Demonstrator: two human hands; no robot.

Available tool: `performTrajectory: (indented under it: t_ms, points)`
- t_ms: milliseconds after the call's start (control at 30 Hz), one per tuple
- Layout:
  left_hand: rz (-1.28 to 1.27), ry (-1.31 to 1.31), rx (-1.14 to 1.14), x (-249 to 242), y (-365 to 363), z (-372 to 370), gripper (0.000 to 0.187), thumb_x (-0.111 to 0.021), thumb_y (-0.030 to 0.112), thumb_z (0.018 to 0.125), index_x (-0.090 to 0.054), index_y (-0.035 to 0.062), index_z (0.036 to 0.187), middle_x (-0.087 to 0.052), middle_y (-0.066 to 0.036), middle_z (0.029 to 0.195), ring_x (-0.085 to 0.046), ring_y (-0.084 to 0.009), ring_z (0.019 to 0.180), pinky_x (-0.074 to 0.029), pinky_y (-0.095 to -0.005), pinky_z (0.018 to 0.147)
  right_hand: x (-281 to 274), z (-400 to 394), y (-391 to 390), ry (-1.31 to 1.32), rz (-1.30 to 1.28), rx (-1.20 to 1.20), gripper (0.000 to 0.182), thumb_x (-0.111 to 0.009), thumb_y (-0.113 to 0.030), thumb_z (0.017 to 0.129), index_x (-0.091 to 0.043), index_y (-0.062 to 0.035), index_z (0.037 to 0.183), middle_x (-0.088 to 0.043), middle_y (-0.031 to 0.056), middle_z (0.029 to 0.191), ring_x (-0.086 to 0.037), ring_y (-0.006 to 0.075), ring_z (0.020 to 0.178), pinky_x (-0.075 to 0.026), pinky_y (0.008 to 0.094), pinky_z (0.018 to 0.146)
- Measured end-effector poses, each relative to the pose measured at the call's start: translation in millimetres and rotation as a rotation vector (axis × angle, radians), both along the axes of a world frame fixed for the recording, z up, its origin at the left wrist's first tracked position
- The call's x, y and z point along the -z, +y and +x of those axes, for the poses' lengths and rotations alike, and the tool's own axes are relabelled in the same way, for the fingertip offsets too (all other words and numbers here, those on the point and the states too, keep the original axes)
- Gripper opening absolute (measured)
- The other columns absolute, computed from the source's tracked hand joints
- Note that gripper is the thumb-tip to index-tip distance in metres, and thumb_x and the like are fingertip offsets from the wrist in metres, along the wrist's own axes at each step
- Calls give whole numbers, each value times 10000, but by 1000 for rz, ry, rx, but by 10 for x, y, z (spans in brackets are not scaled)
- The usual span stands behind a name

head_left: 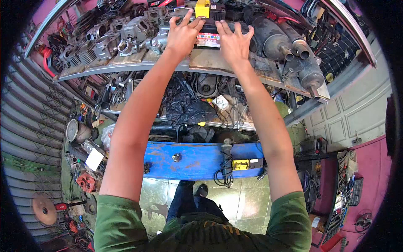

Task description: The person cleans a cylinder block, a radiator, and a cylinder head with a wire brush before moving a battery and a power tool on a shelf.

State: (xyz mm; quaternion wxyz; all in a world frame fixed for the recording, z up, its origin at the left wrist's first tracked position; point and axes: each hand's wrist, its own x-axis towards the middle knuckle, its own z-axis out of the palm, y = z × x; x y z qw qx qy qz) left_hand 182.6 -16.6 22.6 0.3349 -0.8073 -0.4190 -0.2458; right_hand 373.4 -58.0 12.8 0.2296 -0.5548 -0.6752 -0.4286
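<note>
Both arms are stretched forward to the upper shelf point(163, 65). Between the hands sits a dark battery point(208, 39) with a white and red label on its front face. My left hand point(183, 37) presses against its left side, some fingers spread over the top edge. On the opposite side, my right hand point(235, 43) has its fingers bent at the battery's right edge. Just behind the battery stands a yellow and black box-shaped item point(202, 8), close to the left fingertips. Thumbs and the battery's sides are partly hidden by the hands.
Metal engine cylinders point(105, 46) crowd the shelf's left; exhaust mufflers point(275, 42) lie to the right. Below hangs a black plastic bag point(184, 101). A blue bench point(193, 161) in front of me carries a yellow and black battery point(241, 164) and a cylindrical tool with a coiled cable point(226, 161).
</note>
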Motion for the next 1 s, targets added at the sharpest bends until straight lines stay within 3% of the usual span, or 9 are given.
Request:
performTrajectory:
  t_ms: [100, 400, 500, 567, 600, 733, 900, 967, 1000]
  points:
    - [41, 63, -57, 2, 168, 51, 745, -849, 288, 769, -550, 206, 1447, -605, 31, 1464, -408, -194, 1494, -284, -598, 1092, 0, 32, 167, -46, 1, 45, 593, -752, -245, 844, -590, -179, 1411, -632, -29, 1401, -591, 263, 1185, -333, 670, 1043]
    - [22, 43, -94, 33, 600, 266, 729, -857, 251, 770, -556, 204, 1433, -634, 25, 1437, -463, -205, 1457, -288, -591, 1094, 31, 96, 675, 32, -28, 72, 572, -716, -117, 826, -600, -169, 1384, -662, -19, 1329, -620, 249, 1167, -347, 663, 1032]
    - [82, 12, -56, 13, 783, 352, 626, -820, 200, 798, -601, 192, 1384, -708, -8, 1300, -552, -221, 1363, -306, -591, 1069, -2, 129, 853, -4, -57, 114, 393, -612, -129, 916, -638, -154, 1308, -694, -9, 1267, -617, 238, 1186, -332, 689, 1001]
    - [140, -31, -5, -51, 890, 364, 529, -828, 195, 723, -697, 76, 1221, -670, -114, 1309, -476, -261, 1407, -275, -552, 1159, -39, 156, 923, 2, -82, 91, 559, -720, -99, 813, -610, -146, 1359, -687, 3, 1267, -622, 252, 1179, -360, 653, 1010]
    - [-130, 27, -116, -258, 725, 401, 619, -815, 178, 767, -623, 59, 1344, -602, -134, 1422, -428, -270, 1456, -250, -560, 1179, -28, 192, 941, -38, -41, 65, 522, -728, -99, 812, -625, -146, 1321, -698, -2, 1237, -626, 248, 1170, -361, 644, 1007]
    - [157, -12, -64, -5, 963, 364, 614, -810, 168, 771, -615, 18, 1334, -606, -129, 1414, -446, -264, 1442, -238, -538, 1190, 34, 110, 1075, -25, -2, 43, 449, -707, -120, 837, -649, -132, 1282, -715, -7, 1203, -634, 236, 1154, -352, 632, 1017]
    - [-51, 126, -204, -85, 983, 464, 604, -814, 172, 750, -632, 18, 1305, -629, -132, 1354, -501, -260, 1385, -255, -524, 1178, 31, 154, 1156, -61, 17, 68, 432, -690, -157, 853, -654, -123, 1282, -728, 25, 1192, -630, 239, 1199, -347, 605, 1051]
    - [-60, 84, -175, -32, 1084, 451, 542, -814, 174, 738, -676, 25, 1241, -662, -132, 1292, -528, -262, 1356, -264, -524, 1170, 30, 116, 1195, 34, 111, -37, 211, -610, -107, 876, -706, -57, 1057, -704, 80, 1033, -627, 267, 1064, -354, 585, 1079]
    - [96, 11, -80, -6, 1053, 405, 463, -805, 166, 743, -714, 38, 1178, -693, -130, 1234, -539, -265, 1348, -262, -526, 1172, 34, 135, 1211, 2, 47, 0, 269, -597, -126, 897, -641, -70, 1156, -677, 57, 1102, -605, 254, 1112, -350, 619, 1056]
